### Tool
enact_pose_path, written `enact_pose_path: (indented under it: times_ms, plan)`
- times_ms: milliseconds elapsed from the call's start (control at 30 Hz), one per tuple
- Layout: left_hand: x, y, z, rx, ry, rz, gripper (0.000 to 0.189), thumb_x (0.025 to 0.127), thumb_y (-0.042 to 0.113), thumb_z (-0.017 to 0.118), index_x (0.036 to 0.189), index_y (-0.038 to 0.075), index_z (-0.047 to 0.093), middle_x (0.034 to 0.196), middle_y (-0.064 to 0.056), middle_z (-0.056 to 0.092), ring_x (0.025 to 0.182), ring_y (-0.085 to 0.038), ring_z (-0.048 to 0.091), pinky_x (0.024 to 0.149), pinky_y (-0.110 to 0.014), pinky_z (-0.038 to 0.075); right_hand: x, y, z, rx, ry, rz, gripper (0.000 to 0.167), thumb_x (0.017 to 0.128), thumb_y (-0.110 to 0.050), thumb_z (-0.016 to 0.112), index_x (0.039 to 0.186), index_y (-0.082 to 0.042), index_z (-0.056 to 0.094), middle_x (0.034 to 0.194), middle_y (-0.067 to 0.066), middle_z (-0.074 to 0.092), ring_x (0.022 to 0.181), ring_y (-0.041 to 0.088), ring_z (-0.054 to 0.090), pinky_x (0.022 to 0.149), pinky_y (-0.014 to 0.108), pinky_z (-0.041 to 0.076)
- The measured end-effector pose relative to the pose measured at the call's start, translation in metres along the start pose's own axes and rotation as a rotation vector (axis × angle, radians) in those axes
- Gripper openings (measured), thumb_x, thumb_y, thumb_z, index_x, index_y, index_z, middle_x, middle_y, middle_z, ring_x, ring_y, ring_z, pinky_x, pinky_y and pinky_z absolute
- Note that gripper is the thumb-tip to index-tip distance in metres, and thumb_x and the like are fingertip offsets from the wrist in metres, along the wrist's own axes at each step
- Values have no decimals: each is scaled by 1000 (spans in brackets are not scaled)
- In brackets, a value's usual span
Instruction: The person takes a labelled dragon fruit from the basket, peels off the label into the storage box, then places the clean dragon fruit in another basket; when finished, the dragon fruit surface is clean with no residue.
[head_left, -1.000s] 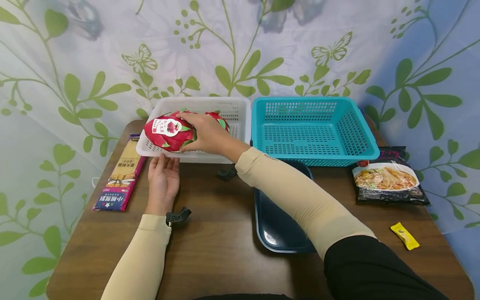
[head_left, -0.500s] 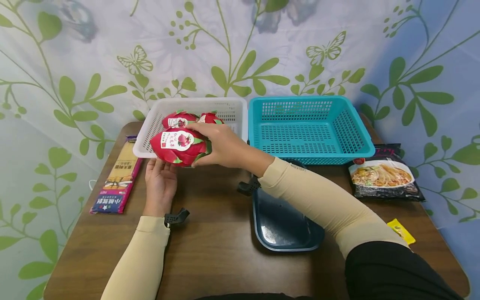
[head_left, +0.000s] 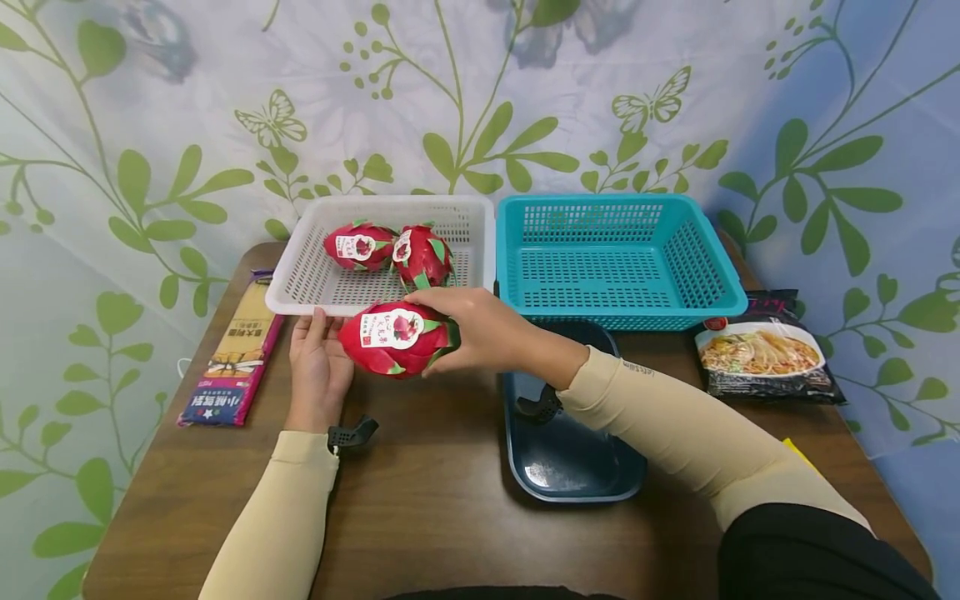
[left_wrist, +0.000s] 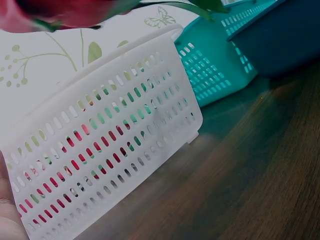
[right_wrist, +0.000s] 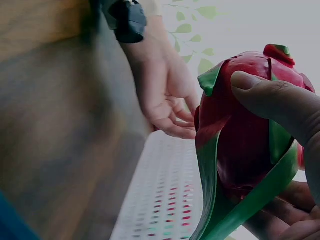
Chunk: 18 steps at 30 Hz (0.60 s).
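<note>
My right hand (head_left: 480, 329) grips a red dragon fruit (head_left: 393, 339) with green leaf tips and a white label, held in front of the white basket (head_left: 300, 308). In the right wrist view the thumb lies over the dragon fruit (right_wrist: 245, 135), with fingers beneath it. Inside the basket lie two more dragon fruits, one on the left (head_left: 360, 247) and another beside it (head_left: 422, 256). Palm up, my left hand (head_left: 321, 371) has its fingertips right at the basket's front rim. The left wrist view shows the perforated basket wall (left_wrist: 115, 130) with the fruits behind.
A turquoise basket (head_left: 622, 317) stands right of the white one. Below it sits a dark blue tray (head_left: 577, 467), partly under my right arm. A pasta packet (head_left: 236, 358) lies far left, a black noodle packet (head_left: 765, 350) far right. My sleeve partly covers a yellow packet (head_left: 799, 452).
My right hand has lifted the dragon fruit out over the basket's front rim, towards me and to the right. The two other fruits now show fully. My left hand has stayed at the rim.
</note>
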<state>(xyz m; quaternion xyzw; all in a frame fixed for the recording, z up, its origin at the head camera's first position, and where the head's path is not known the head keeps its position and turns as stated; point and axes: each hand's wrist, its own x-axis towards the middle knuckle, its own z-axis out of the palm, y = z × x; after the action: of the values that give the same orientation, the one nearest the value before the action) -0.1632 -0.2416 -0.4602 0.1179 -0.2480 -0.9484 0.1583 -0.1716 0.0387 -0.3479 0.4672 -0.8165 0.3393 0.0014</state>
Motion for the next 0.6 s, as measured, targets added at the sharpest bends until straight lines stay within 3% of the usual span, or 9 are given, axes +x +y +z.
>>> enact_pose_path:
  times_ms: [233,367,600]
  plan:
    - [2,-1,0,-18,7,16,45,101,10,70,140,4,50,131,-18,61,99,-25,65,98,-35,56,-13,6,11,45,-70,26,88,78,-37,96,151,-11,55,143,3,60,127,16,53,91,26,56]
    - [3,-2,-1,-59,-25,24,35,104,7,65,134,1,49,120,-19,63,94,-26,65,91,-34,59,-16,11,20,76,-100,19,87,78,-37,96,150,-12,55,143,0,59,128,13,51,91,23,55]
    - [5,-5,-2,-83,-49,33,30,104,6,63,131,0,50,115,-19,63,92,-27,66,88,-35,60,-19,18,30,61,-158,61,86,78,-36,96,149,-12,55,143,0,60,128,12,52,91,22,54]
